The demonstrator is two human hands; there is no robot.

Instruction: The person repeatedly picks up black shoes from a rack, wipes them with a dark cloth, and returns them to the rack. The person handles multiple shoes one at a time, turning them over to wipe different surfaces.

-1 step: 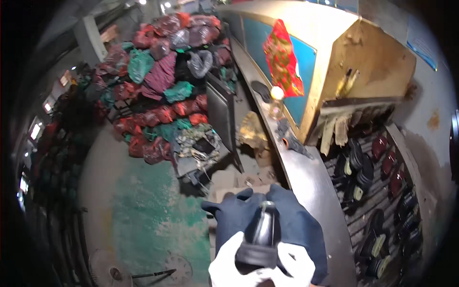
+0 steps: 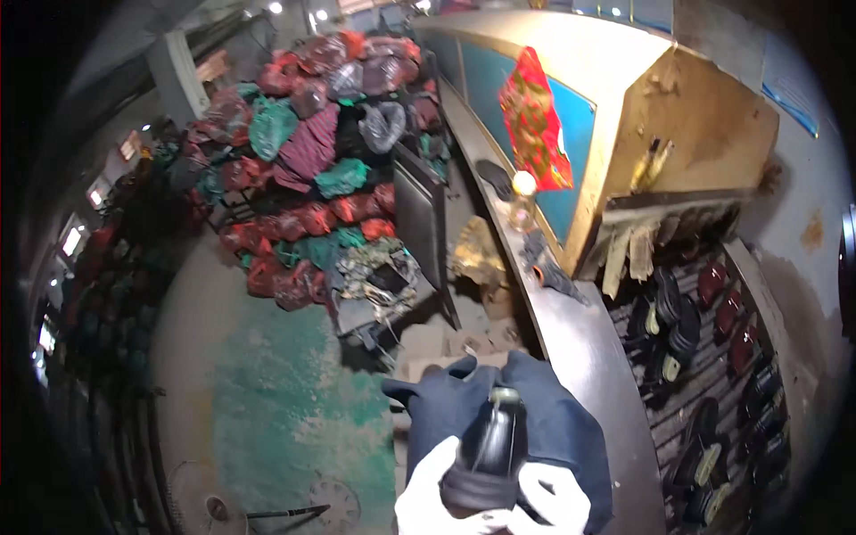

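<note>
A glossy black leather shoe (image 2: 496, 437) is held up over my lap, its thick dark sole edge toward me. My left hand (image 2: 435, 495), in a white glove, wraps its left side. On the other side my right hand (image 2: 555, 497), also white-gloved, closes round the shoe low down, fingers curled. The fingertips meet near its lower end, where the grip is partly hidden. Dark blue cloth (image 2: 571, 428) covers my knees beneath the shoe.
At my right runs a metal ledge (image 2: 584, 343) with a bottle (image 2: 522, 212) and dark shoe-like pieces. Beyond it, several shoes (image 2: 682, 325) lie on a slatted conveyor leading from a boxy machine (image 2: 687, 134). Ahead stand a black chair (image 2: 421, 223) and piled bags (image 2: 312, 214); a fan (image 2: 209, 499) is lower left.
The whole view has shifted a little, so the surroundings sit slightly lower and farther right. Both hands keep their hold on the shoe, which looks barely turned.
</note>
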